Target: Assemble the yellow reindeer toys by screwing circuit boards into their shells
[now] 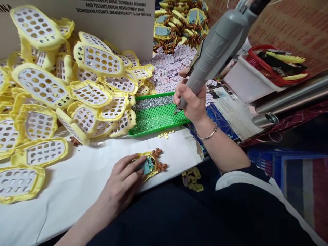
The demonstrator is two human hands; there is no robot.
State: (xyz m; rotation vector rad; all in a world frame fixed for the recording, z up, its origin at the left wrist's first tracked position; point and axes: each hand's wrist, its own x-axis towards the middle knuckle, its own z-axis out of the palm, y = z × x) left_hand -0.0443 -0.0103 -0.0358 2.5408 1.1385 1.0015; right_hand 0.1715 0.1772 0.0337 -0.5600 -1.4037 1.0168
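My right hand (194,102) is wrapped round a grey electric screwdriver (215,48), its bit tilted down over the green perforated tray (147,124). Small silvery screws (151,103) fill the far strip of that tray. Whether a screw sits on the bit is too small to tell. On the white table covering, my left hand (121,181) holds down a small yellow toy shell (151,175) with its fingers across it. A green circuit board (149,164) shows inside, and brown antler-like pieces (160,166) stick out at its right end. My fingers hide the shell's left part.
Yellow shells with white grid panels (89,92) pile up at left. Behind the tray lie many small pale pieces (174,65) and a heap of brown-and-yellow toys (176,24). Tiny yellow parts (165,134) lie before the tray. A white bin (248,80) with a red basket (276,66) stands right.
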